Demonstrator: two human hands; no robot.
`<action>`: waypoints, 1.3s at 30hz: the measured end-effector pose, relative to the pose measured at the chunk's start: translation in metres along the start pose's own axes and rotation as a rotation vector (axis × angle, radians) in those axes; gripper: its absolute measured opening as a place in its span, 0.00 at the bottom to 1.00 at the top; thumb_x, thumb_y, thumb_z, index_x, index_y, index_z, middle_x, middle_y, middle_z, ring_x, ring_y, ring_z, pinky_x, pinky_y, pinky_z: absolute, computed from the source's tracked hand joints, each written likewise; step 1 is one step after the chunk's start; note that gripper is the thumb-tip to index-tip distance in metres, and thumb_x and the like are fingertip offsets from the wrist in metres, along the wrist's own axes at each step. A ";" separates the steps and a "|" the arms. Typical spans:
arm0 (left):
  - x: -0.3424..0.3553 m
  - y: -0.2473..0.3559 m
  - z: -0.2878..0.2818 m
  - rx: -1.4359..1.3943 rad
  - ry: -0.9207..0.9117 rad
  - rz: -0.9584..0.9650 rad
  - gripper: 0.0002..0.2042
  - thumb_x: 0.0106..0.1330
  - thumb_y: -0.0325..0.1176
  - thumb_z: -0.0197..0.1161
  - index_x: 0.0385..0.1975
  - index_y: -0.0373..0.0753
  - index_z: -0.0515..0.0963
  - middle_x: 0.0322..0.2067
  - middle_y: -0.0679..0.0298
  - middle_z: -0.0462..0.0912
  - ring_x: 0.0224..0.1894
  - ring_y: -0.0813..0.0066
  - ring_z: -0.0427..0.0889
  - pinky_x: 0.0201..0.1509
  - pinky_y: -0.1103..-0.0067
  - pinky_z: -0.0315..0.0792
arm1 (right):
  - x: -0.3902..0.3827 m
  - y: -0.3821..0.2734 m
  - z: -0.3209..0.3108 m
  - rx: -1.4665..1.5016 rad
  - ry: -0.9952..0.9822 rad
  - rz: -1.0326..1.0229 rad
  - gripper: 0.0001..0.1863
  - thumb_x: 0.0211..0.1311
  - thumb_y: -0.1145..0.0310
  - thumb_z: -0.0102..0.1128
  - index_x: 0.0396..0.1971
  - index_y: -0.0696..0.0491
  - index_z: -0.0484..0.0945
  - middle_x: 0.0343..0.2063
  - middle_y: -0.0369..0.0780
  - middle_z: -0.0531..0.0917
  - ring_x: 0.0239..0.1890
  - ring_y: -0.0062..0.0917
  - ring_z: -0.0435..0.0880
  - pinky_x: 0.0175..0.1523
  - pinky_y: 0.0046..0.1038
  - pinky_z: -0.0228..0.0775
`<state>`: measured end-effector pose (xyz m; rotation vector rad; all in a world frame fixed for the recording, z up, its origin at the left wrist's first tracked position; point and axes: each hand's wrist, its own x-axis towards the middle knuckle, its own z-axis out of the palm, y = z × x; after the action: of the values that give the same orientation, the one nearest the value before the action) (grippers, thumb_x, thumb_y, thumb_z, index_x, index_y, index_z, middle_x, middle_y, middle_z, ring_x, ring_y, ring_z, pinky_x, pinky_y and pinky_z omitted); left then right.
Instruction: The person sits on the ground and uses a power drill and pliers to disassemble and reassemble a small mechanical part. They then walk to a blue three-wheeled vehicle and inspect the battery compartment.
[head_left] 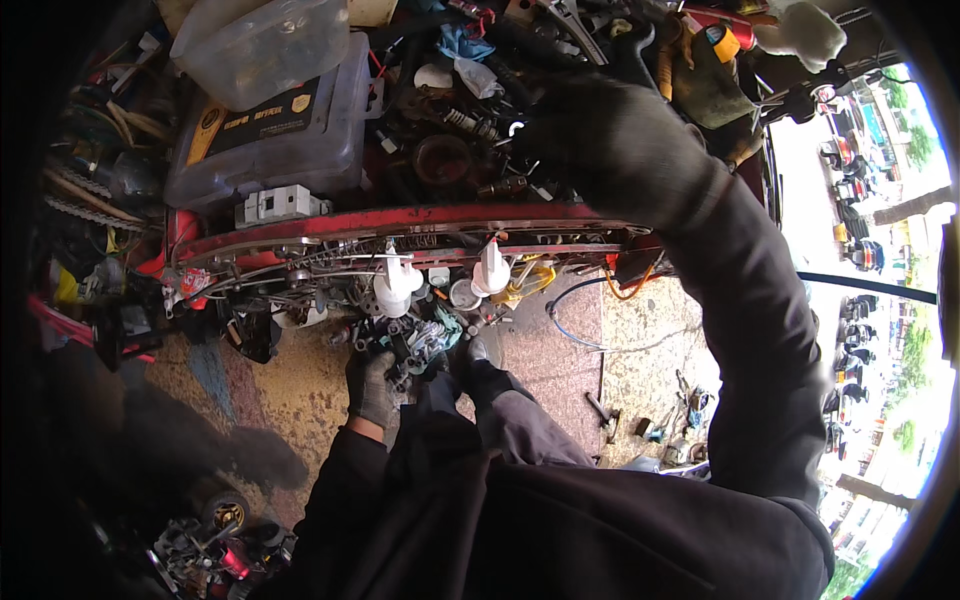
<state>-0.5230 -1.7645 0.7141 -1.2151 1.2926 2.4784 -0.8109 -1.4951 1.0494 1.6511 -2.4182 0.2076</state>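
My left hand (373, 390), in a grey work glove, is low by my knees. Its fingers are closed on the edge of a dark metal machine part (402, 343) with a crumpled bluish rag (436, 334) beside it. My right hand (625, 145), in a dark glove, is stretched out over the cluttered red workbench (400, 222). Motion smears this hand and hides its fingertips. Loose tools and small metal parts lie around it, among them a spark plug (470, 125) and a wrench (575, 28).
A clear plastic tub (262, 55) sits on a translucent case (340, 130) at the far left. Two white bottles (396, 285) stand below the bench edge. A blue hose (560, 300) and scattered parts (690, 410) lie on the floor. Parked motorbikes (855, 200) line the street at right.
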 end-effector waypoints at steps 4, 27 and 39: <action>-0.015 0.017 0.016 -0.033 -0.069 0.028 0.23 0.55 0.21 0.63 0.54 0.37 0.73 0.38 0.63 0.81 0.28 0.71 0.81 0.23 0.79 0.76 | 0.025 0.003 0.018 -0.115 -0.394 0.046 0.16 0.56 0.72 0.60 0.44 0.41 0.84 0.39 0.40 0.85 0.44 0.35 0.85 0.45 0.34 0.79; -0.059 0.048 0.052 -0.030 -0.385 0.071 0.23 0.57 0.26 0.61 0.56 0.35 0.73 0.47 0.61 0.82 0.46 0.67 0.84 0.50 0.71 0.81 | 0.035 -0.013 0.011 0.049 -0.347 0.501 0.19 0.59 0.58 0.63 0.49 0.48 0.81 0.46 0.42 0.83 0.48 0.34 0.82 0.52 0.32 0.74; -0.090 0.071 0.058 -0.058 -0.456 0.189 0.24 0.59 0.28 0.64 0.58 0.35 0.73 0.49 0.61 0.82 0.48 0.68 0.84 0.50 0.72 0.80 | 0.031 -0.007 0.025 0.089 -0.181 0.355 0.19 0.61 0.59 0.60 0.50 0.50 0.80 0.40 0.42 0.85 0.44 0.35 0.83 0.51 0.31 0.72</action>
<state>-0.5263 -1.7441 0.8407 -0.5003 1.2579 2.7161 -0.8178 -1.5310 1.0333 1.3104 -2.8680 0.2311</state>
